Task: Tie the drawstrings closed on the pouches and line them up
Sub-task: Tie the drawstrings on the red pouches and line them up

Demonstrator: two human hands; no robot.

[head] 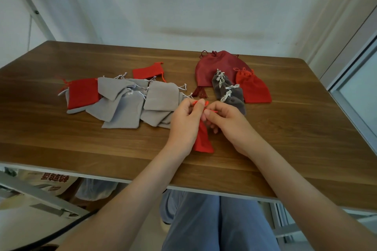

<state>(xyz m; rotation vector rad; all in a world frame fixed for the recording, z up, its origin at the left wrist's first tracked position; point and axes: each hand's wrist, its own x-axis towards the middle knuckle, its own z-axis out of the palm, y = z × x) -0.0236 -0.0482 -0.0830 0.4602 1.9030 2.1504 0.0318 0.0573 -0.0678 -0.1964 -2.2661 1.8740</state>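
Head view, centre frame — my left hand (184, 123) and right hand (226, 123) both pinch the red pouch's (203, 140) cord (206, 106).

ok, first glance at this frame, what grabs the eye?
Both hands, left hand and right hand, meet at the table's centre, pinching the orange cords of a small red pouch. Left of them sprawls a loose heap of grey pouches; behind and right lies a big dark red pouch.

left hand (184, 122), right hand (228, 122), pinching (fingertips touching)
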